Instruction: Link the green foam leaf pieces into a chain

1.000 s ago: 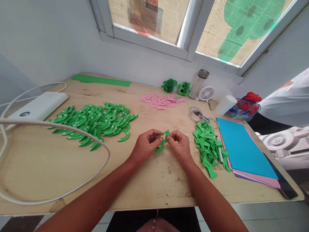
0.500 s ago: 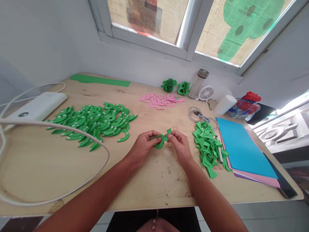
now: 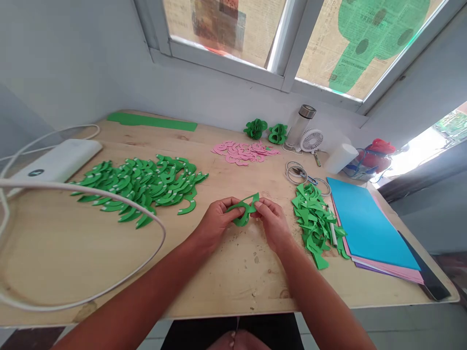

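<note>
Between my two hands is a curved green paper cutout (image 3: pixel 242 218), held just above the tabletop. My left hand (image 3: pixel 220 217) pinches its left side between thumb and fingers. At its upper right end my right hand (image 3: pixel 270 218) grips the paper with thumb and forefinger. To the left lies a wide pile of green curved cutouts (image 3: pixel 146 184), several with small white patches at their ends. Close to my right hand is a heap of green paper scraps (image 3: pixel 312 218) with a white pen (image 3: pixel 333 234) on it.
Pink cutouts (image 3: pixel 241 152) and two green paper balls (image 3: pixel 255 129) sit at the back. Scissors (image 3: pixel 312 180), a small fan (image 3: pixel 311 141), a bottle (image 3: pixel 299 126) and blue sheets (image 3: pixel 368 223) are at right. A white cable (image 3: pixel 160 233) loops across the left, near a power bank (image 3: pixel 58 160).
The green cutout has turned slightly in my fingers, and more of its upper strip shows. Both hands stay in nearly the same place.
</note>
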Tool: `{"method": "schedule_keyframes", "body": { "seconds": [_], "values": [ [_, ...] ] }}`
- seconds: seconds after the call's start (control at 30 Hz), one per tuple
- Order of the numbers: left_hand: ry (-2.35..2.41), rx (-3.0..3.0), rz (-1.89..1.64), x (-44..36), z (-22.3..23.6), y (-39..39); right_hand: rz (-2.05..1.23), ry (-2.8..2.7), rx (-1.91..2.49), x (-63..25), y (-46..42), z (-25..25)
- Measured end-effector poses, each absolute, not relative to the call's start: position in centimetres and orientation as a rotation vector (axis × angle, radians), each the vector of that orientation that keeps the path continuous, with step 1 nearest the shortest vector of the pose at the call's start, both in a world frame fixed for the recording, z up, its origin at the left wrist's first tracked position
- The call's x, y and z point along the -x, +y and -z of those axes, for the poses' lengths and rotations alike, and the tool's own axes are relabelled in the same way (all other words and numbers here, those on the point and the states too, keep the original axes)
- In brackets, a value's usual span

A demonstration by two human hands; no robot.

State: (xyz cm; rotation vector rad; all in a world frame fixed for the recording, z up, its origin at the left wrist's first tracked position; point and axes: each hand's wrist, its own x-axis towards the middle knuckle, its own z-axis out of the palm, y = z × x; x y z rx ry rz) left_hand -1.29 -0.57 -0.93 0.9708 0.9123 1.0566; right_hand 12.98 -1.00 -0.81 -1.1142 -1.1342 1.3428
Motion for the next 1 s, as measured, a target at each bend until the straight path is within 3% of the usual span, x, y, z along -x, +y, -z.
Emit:
{"method": "schedule_keyframes", "body": {
  "seconds": [1.0],
  "values": [
    [0.727, -0.538, -1.095, 1.73, 0.94, -0.37, -1.389, -1.223, 1.170, -12.58, -1.13, 0.63]
  ]
}}
